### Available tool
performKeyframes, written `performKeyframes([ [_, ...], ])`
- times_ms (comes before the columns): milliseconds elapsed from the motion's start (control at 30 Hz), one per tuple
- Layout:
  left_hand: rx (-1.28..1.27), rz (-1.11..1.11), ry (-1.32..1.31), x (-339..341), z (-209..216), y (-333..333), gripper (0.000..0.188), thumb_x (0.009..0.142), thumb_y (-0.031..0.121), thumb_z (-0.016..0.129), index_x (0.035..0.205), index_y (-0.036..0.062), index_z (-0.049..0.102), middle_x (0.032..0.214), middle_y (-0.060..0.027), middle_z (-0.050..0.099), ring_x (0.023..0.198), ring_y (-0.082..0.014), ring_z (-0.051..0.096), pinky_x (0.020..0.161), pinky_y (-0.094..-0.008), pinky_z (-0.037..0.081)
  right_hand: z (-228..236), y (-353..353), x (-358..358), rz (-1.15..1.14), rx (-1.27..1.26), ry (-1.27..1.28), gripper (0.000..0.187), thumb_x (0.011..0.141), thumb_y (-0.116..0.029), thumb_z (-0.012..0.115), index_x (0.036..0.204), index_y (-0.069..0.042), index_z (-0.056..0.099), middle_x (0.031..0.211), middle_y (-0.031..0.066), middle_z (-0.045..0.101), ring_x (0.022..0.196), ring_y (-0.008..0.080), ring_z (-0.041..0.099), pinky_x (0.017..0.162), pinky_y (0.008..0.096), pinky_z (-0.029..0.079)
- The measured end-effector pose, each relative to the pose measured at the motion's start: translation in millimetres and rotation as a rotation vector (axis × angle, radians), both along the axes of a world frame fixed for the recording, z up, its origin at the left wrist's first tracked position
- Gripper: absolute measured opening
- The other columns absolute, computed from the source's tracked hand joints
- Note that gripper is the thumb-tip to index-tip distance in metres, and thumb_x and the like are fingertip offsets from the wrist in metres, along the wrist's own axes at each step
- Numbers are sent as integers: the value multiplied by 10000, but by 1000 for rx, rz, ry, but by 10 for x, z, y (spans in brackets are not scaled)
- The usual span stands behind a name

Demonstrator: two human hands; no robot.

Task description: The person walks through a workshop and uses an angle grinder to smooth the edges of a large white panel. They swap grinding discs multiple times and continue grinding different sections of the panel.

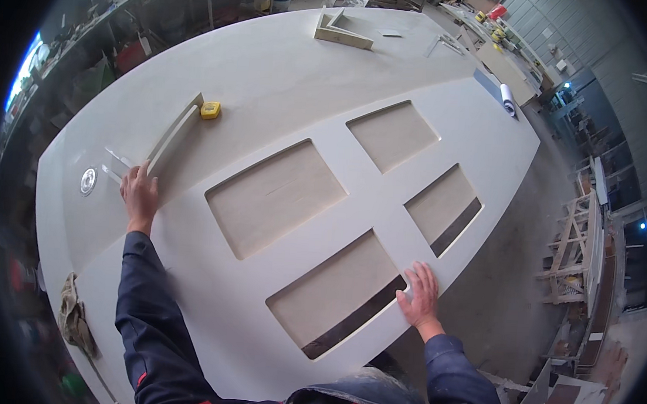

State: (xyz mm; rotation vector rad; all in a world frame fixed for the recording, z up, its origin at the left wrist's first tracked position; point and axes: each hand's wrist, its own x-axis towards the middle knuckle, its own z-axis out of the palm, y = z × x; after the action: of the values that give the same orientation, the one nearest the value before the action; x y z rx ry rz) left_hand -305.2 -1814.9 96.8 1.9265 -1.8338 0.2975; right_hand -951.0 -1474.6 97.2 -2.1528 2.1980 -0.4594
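A large white panel (pixel 367 197) with several rounded rectangular cutouts lies in front of me, on a broad pale surface (pixel 272 73). My left hand (pixel 140 197) is at the panel's left side, with curled fingers closed about the near end of a narrow pale strip (pixel 173 135). That strip stands on edge and points away from me. Against its far end sits a yellow tape measure (pixel 210 110). On the right, my right hand (pixel 421 295) rests with its fingers extended on the panel's border, its thumb at the corner of the nearest cutout.
A pale angled frame (pixel 343 33) stands at the far end, and a paper roll (pixel 507 100) lies at the far right. Left of me are a round metal fitting (pixel 88 181) and a crumpled cloth (pixel 74 313). Wooden frames (pixel 572 250) stand on the floor at right.
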Motion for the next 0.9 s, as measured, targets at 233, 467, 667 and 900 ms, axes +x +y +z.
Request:
performKeyframes([
  [233, -118, -91, 136, -337, 595, 1959, 389, 868, 44, 747, 1253, 77, 700, 1240, -165, 681, 1189, -369, 619, 1043, -459, 486, -125, -89, -18, 46, -85, -65, 583, 859, -340, 727, 1370, -89, 603, 1556, 164, 496, 1486, 406, 389, 1227, 556, 297],
  [467, -38, 510, 248, -763, 425, 5795, 312, 862, 108, 742, 1168, 60, 703, 1183, -146, 696, 1146, -358, 636, 1014, -448, 495, -666, -89, -110, 142, -264, -74, 500, 896, -256, 753, 1326, -26, 644, 1466, 239, 570, 1396, 429, 489, 1184, 552, 371],
  [667, 325, 1311, 787, -2469, -586, 8877, 322, 888, 241, 711, 1151, 58, 745, 1227, -189, 706, 1171, -400, 653, 1005, -478, 526, -949, -216, 181, 377, -170, -185, 466, 1020, -283, 640, 1355, 42, 625, 1444, 272, 577, 1364, 435, 515, 1160, 530, 403],
  [900, 106, 1392, 1314, -3901, -1799, 9872, 426, 873, 270, 759, 1200, -3, 742, 1144, -203, 767, 1072, -336, 740, 944, -414, 570, -534, 1337, 2205, 1043, 61, -603, 338, 1025, -111, 616, 1313, 66, 632, 1306, 184, 671, 1203, 310, 630, 1060, 412, 482],
])
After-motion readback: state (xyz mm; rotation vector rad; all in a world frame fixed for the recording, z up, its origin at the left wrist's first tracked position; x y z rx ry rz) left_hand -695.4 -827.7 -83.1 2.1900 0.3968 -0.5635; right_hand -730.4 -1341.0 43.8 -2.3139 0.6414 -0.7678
